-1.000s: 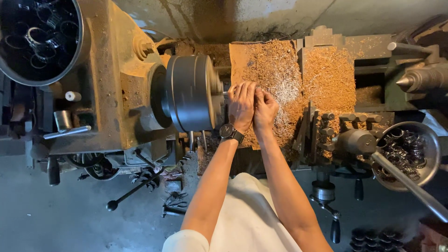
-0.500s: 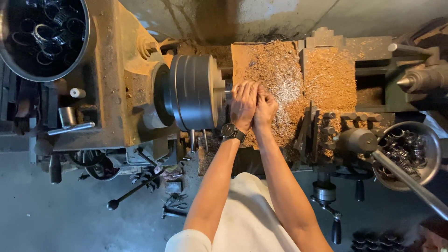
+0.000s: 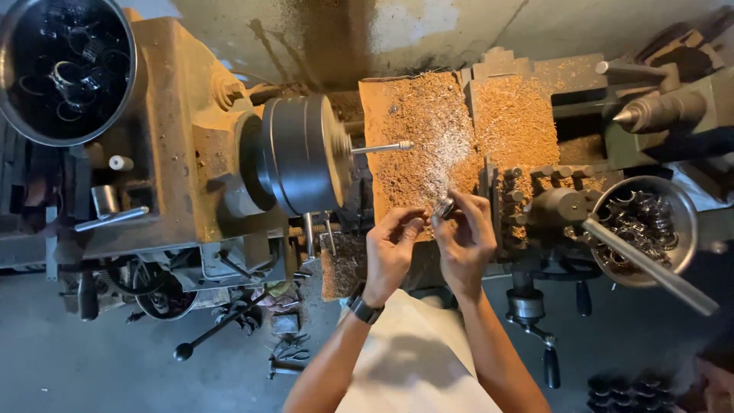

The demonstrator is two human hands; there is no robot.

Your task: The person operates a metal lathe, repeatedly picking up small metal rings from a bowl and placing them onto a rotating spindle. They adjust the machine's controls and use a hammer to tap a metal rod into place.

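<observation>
Hands pinching small metal ring over lathe

Right hand point(image 3: 464, 243) closed on small metal ring point(image 3: 443, 207) by fingertips; left hand point(image 3: 391, 254) half curled beside, holding nothing visible. Probably light, stiff, slippery; best gripped at rim. Behind: chip-covered tray point(image 3: 428, 138), chuck point(image 3: 300, 155) with spindle rod point(image 3: 382, 147).

My two hands meet in front of the tray of shavings point(image 3: 428, 130) — left hand point(image 3: 391, 256) and right hand point(image 3: 463, 243) side by side, a small metal ring point(image 3: 443, 207) pinched at the right fingertips. To their left sits the chuck point(image 3: 302, 153), its rod point(image 3: 382, 147) sticking out rightward over the shavings. One bowl of rings point(image 3: 65, 69) rests on the machine at far left — another bowl point(image 3: 642, 226) lies to the right, behind a long handle point(image 3: 650, 268).
</observation>
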